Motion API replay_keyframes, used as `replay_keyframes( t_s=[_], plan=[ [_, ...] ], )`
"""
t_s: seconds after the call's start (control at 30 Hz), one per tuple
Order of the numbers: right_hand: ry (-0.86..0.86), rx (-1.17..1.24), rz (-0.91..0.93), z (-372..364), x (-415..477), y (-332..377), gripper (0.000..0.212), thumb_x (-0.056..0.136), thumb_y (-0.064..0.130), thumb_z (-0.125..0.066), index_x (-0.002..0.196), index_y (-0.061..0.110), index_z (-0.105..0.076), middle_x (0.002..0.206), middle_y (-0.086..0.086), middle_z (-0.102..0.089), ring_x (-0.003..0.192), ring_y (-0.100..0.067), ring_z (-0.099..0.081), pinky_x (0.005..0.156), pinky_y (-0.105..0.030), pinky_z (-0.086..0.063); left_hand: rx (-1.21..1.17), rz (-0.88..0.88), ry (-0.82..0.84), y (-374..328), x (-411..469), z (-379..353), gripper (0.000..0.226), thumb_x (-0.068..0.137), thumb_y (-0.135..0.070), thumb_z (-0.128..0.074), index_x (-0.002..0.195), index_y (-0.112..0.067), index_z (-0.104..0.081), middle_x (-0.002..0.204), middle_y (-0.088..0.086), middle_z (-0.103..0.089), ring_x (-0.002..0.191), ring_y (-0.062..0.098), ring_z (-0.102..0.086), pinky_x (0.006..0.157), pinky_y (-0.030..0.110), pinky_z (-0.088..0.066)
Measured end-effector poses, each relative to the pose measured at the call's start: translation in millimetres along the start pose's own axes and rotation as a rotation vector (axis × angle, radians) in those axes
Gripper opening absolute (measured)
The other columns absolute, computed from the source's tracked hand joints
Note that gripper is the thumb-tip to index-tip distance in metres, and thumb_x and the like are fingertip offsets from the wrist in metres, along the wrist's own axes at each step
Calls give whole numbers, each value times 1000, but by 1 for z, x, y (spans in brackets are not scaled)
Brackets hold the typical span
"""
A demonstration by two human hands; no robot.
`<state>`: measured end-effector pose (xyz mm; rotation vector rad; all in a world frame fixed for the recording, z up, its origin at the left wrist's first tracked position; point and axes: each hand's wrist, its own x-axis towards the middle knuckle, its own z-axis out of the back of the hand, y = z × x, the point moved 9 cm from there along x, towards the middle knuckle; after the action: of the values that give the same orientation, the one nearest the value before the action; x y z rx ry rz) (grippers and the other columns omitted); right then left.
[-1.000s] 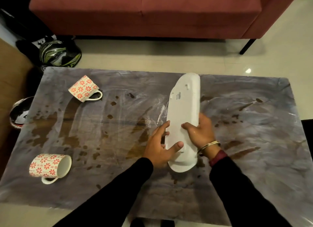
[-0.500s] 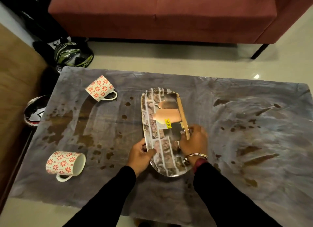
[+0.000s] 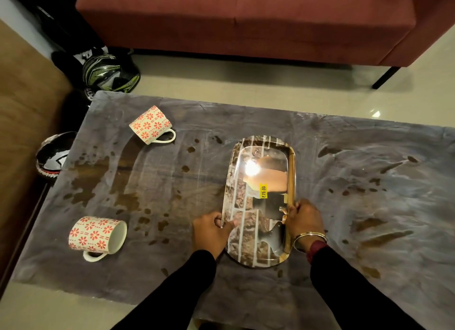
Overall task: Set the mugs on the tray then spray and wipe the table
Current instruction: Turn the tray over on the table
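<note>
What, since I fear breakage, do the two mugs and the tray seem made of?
Near mug and far mug: likely glazed ceramic, given smooth white handles and printed flowers. Tray: probably melamine or plastic, glossy, given sharp glare over a printed brick pattern.

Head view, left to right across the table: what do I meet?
On the table: near mug → far mug → left hand → tray → right hand. Both mugs lie on their sides, and each hand grips a long edge of the tray.
</note>
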<state>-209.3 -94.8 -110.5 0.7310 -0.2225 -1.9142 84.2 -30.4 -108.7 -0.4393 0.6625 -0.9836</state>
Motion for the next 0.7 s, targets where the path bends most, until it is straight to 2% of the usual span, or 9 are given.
replay_keyframes(
  t_s=[0.17,0.3,0.37,0.43,0.5,0.53,0.63,0.7],
  plan=[
    [-37,33,23,2,0,-5,15,95,16,-61,83,9,-58,82,-14,-65,78,-36,-61,69,-36,-47,-22,60,-26,10,-5,-3,59,65,-46,-92,52,-19,-42,44,-6,-41,41,6,-34,48,26,-34],
    [-47,48,16,-2,-1,-8,14,96,17,-61,84,11,-57,84,-15,-65,77,-36,-60,69,-38,-49,-62,68,-17,17,-8,-2,56,67,-51,-90,52,-21,-45,46,-5,-47,42,8,-41,49,32,-46],
    [-66,45,15,0,-2,-5,13,95,16,-63,87,10,-56,90,-18,-65,79,-35,-59,70,-38,-47,-61,61,18,16,-11,-1,54,70,-53,-88,54,-23,-45,47,-4,-49,44,9,-45,52,34,-49],
    [-159,25,23,9,-11,6,16,93,17,-66,99,5,-56,104,-22,-61,85,-37,-57,72,-39,-45,-77,72,-4,18,-14,9,51,72,-59,-84,57,-23,-50,50,-2,-56,47,11,-54,53,36,-53],
    [-284,12,85,19,-28,32,33,92,22,-69,113,1,-55,116,-24,-54,92,-40,-56,73,-41,-45,-86,53,-102,19,-16,33,49,76,-60,-80,60,-21,-56,53,-3,-59,50,11,-57,53,37,-53],
    [-300,22,174,15,-39,55,34,92,24,-70,115,3,-57,119,-21,-53,95,-37,-55,74,-40,-45,-59,11,-164,22,-17,53,45,79,-57,-80,62,-21,-58,56,-5,-59,52,11,-57,54,36,-53],
    [-168,3,449,-33,-75,125,27,89,24,-74,109,11,-62,116,-13,-56,95,-30,-56,77,-40,-49,69,-229,-360,28,-21,133,25,86,-38,-79,72,-21,-67,70,-4,-62,64,19,-60,63,39,-53],
    [-32,43,487,-72,-90,151,24,87,24,-74,104,12,-62,111,-11,-58,91,-32,-61,74,-40,-52,138,-331,-495,43,-29,191,23,85,-31,-80,77,-13,-67,77,4,-63,72,28,-61,67,43,-51]
  ],
)
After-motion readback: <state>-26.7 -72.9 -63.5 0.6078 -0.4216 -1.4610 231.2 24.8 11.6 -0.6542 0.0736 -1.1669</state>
